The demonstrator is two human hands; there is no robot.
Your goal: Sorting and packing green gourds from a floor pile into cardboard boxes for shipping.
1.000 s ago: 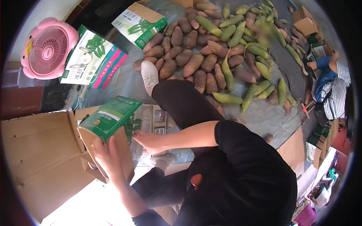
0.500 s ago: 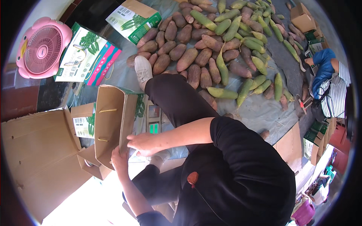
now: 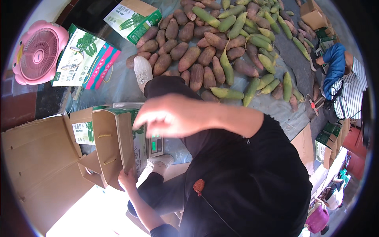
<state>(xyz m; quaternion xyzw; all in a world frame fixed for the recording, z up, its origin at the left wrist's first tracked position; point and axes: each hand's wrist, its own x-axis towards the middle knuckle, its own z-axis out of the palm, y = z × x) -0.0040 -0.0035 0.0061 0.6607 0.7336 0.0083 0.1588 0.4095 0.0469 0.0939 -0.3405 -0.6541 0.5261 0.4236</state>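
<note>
My left hand (image 3: 127,180) grips the lower edge of a cardboard gift box (image 3: 127,146), fingers wrapped round its rim. The box stands tilted with its plain brown inside toward the left, and two yellow cord handles show on it. My right hand (image 3: 167,115), smeared by motion, is in the air just right of the box's top, fingers stretched out with nothing visible in them. Below it, a digital scale (image 3: 156,147) with a green lit display is partly hidden by the box and the right hand.
Long green radishes (image 3: 227,93) and reddish-brown roots (image 3: 189,58) lie piled on plastic sheeting. At left are a pink fan (image 3: 39,55), printed boxes (image 3: 132,21) and a large open carton (image 3: 39,166). Another person (image 3: 347,87) crouches at far right near more boxes.
My right hand has left the box's edge and risen up and to the right. The box has turned a little and shifted slightly, with my left hand still on its lower edge.
</note>
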